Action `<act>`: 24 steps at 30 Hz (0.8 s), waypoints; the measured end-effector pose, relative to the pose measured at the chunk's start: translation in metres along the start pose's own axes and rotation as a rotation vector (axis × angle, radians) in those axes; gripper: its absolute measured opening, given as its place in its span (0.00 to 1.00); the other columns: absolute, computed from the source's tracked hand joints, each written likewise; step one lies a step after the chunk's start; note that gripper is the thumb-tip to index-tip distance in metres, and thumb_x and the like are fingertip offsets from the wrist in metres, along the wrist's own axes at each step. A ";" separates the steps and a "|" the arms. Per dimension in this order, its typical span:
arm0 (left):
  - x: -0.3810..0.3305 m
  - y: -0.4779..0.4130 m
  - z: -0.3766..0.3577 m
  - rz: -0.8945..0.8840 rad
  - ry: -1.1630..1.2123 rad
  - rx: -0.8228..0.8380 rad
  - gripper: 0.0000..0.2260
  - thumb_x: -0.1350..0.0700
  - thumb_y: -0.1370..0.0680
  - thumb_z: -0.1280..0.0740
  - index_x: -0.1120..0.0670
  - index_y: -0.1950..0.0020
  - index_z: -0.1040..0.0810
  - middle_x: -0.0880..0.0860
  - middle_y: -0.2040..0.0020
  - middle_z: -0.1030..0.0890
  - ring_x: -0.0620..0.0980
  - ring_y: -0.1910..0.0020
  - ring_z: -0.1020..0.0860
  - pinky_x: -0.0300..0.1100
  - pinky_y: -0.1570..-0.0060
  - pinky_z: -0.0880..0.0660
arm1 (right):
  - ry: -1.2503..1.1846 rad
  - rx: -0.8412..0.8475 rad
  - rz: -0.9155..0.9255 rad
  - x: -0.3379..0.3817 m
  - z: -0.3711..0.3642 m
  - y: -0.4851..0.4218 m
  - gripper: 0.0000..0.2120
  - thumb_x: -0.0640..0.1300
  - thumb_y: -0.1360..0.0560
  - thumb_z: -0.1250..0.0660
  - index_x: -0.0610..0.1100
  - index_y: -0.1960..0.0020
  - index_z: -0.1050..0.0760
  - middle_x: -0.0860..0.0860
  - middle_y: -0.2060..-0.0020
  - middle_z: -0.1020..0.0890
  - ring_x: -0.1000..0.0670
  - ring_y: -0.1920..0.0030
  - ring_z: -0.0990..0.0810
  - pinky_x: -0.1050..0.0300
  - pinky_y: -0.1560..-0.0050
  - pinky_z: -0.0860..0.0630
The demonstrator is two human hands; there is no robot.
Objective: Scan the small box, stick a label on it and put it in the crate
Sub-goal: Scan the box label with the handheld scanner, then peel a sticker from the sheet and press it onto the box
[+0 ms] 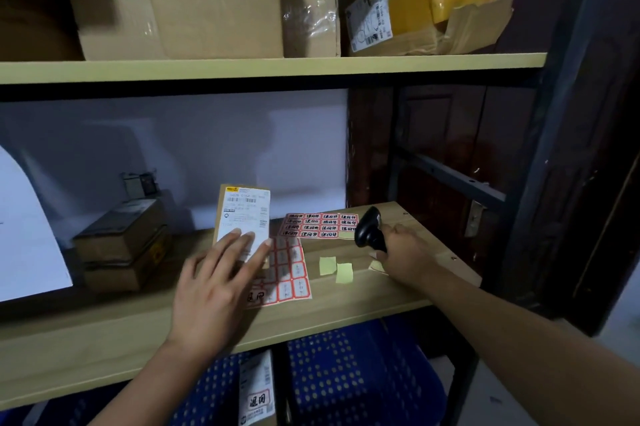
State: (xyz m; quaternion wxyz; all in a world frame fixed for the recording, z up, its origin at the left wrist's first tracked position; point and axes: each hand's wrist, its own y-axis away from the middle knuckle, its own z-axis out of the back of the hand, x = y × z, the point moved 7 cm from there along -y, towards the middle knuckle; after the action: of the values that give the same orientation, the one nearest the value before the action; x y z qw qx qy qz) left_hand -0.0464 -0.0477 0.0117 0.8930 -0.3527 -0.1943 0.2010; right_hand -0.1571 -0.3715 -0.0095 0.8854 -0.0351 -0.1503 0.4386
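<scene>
Left hand (pixel 211 290) spread flat, fingertips pressed on small box (pixel 242 218), stood upright on shelf (pixel 346 301) just beyond hand. Barcode scanner (pixel 370 228) clasped in right hand (pixel 403 252), right of box. Blue crate (pixel 360 373) below.

The box (pixel 242 218), small brown cardboard with a white shipping label facing out, stands upright at centre. Label sheets (pixel 320 225), red-bordered, lie flat at its 3 o'clock. The blue perforated crate (pixel 360 373) sits at 5 o'clock.
</scene>
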 end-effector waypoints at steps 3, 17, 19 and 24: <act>0.032 0.013 0.003 0.222 0.147 -0.012 0.29 0.45 0.24 0.34 0.47 0.22 0.28 0.58 0.29 0.23 0.61 0.30 0.27 0.55 0.46 0.27 | -0.024 -0.050 -0.009 -0.007 -0.002 -0.001 0.32 0.56 0.22 0.32 0.45 0.22 0.35 0.41 0.38 0.20 0.39 0.37 0.23 0.47 0.40 0.24; 0.090 0.077 0.023 0.407 0.036 0.055 0.31 0.42 0.24 0.35 0.45 0.20 0.31 0.58 0.28 0.25 0.62 0.38 0.25 0.57 0.48 0.26 | 0.098 -0.305 0.137 0.026 0.025 0.002 0.23 0.57 0.23 0.31 0.44 0.34 0.23 0.41 0.41 0.21 0.39 0.39 0.25 0.44 0.42 0.25; 0.085 0.078 0.024 0.383 0.043 0.045 0.30 0.43 0.23 0.35 0.47 0.21 0.30 0.58 0.29 0.25 0.62 0.35 0.26 0.57 0.47 0.25 | 0.043 -0.371 0.252 0.057 0.025 0.004 0.20 0.54 0.24 0.29 0.42 0.39 0.19 0.42 0.45 0.20 0.40 0.43 0.24 0.44 0.44 0.25; 0.066 0.077 0.022 0.305 0.025 0.030 0.28 0.51 0.24 0.28 0.49 0.23 0.26 0.58 0.29 0.24 0.61 0.30 0.27 0.56 0.46 0.24 | -0.414 0.066 0.514 0.159 -0.007 0.016 0.09 0.48 0.23 0.27 0.48 0.44 0.15 0.50 0.53 0.17 0.49 0.53 0.19 0.56 0.55 0.25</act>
State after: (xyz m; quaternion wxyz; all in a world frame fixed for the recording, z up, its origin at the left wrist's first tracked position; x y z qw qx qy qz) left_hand -0.0190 0.0487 -0.0139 0.8597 -0.3672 -0.1243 0.3325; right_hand -0.0770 -0.2360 0.0184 0.6971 0.0466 -0.2988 0.6501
